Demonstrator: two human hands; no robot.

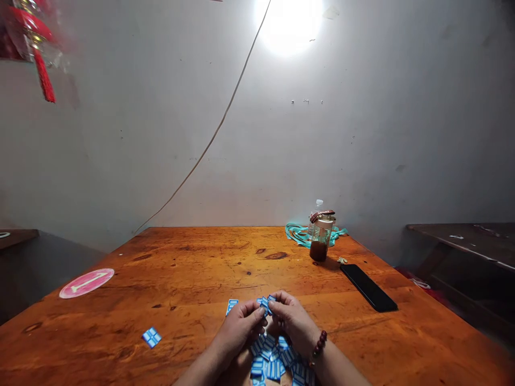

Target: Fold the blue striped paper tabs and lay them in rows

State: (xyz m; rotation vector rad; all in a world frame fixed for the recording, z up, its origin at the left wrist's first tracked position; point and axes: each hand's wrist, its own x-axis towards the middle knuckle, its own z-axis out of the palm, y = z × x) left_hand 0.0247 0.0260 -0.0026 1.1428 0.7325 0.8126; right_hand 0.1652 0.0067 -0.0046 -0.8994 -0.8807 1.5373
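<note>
Head view: left hand and right hand both pinched on blue-white pieces; matching pile just nearside of hands, 1 loose square well left.

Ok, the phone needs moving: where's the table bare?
Bare wood lies between the pink disc and strapped bottle, and between the right hand and black phone. Crowded: beneath both hands, where blue-white pieces pile, and around the bottle, with teal straps.
</note>
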